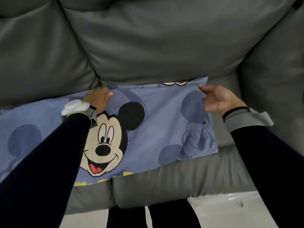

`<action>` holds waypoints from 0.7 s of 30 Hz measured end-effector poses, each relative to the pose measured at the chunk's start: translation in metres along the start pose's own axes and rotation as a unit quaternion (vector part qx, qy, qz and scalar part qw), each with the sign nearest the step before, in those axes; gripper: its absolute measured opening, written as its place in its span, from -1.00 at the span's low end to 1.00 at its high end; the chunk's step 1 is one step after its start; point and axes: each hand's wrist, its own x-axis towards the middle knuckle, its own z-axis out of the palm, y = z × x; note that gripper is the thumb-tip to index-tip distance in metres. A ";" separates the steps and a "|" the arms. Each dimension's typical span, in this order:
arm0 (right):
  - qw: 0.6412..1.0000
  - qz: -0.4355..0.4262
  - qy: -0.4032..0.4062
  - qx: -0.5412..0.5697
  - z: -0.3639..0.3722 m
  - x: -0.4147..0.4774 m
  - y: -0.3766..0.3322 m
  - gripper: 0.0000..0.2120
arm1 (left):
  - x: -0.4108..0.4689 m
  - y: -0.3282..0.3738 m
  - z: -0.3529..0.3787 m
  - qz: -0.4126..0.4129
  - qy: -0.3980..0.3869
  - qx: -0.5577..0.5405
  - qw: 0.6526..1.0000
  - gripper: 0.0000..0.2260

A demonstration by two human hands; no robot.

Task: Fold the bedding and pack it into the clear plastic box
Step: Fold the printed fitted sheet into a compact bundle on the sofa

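A blue bedding sheet (156,122) printed with a cartoon mouse face lies spread flat on the seat of a grey sofa. My left hand (98,100) presses on its far edge near the seat's back crease, fingers curled into the cloth. My right hand (217,100) is at the sheet's far right corner, fingers apart and thumb touching the edge of the fabric. The sheet runs out of view to the left under my left sleeve. The clear plastic box is not in view.
The grey leather sofa (156,46) fills the view, with back cushions ahead and an armrest (276,63) at the right. Its front seat edge (172,183) is close to my legs. White glossy floor (230,209) shows below.
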 end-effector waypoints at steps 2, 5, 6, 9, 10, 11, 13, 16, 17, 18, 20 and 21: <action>0.999 0.033 0.004 -0.008 0.004 -0.001 0.007 -0.80 | 0.005 0.000 0.000 -0.013 -0.014 0.005 1.000 -0.63; 0.979 0.088 0.017 -0.181 0.012 -0.009 0.031 -0.73 | 0.010 0.001 0.001 -0.033 -0.026 0.019 0.999 -0.61; 0.969 0.092 0.015 -0.231 0.015 -0.013 0.036 -0.65 | 0.011 0.000 0.001 -0.035 -0.030 0.024 0.999 -0.60; 0.975 0.038 0.018 -0.220 0.016 -0.014 0.032 -0.64 | 0.014 -0.001 0.003 -0.033 -0.042 0.025 0.998 -0.59; 0.983 0.016 0.020 -0.180 0.015 -0.012 0.026 -0.67 | 0.015 -0.001 0.003 -0.035 -0.042 0.024 0.998 -0.60; 0.990 -0.002 0.028 -0.137 0.014 -0.009 0.021 -0.69 | 0.015 -0.001 0.003 -0.036 -0.039 0.024 0.998 -0.60; 0.997 -0.004 0.014 -0.078 0.010 -0.003 0.012 -0.65 | 0.014 0.000 0.003 -0.041 -0.031 0.028 0.998 -0.61; 0.994 0.002 0.051 -0.092 0.005 0.004 0.006 -0.68 | 0.011 0.002 0.005 -0.047 -0.025 0.037 0.998 -0.60; 0.992 0.010 0.079 -0.101 0.004 0.004 0.004 -0.75 | 0.010 0.004 0.005 -0.054 -0.025 0.043 0.997 -0.60; 0.989 0.013 0.099 -0.107 0.001 0.006 0.000 -0.88 | 0.009 0.005 0.005 -0.058 -0.024 0.050 0.997 -0.60; 0.988 0.003 0.116 -0.103 -0.005 0.003 -0.001 -0.81 | 0.009 0.006 0.005 -0.060 -0.019 0.059 0.996 -0.60; 0.988 -0.023 0.127 -0.079 -0.010 0.003 -0.003 -0.85 | 0.008 0.006 0.005 -0.059 -0.015 0.062 0.996 -0.61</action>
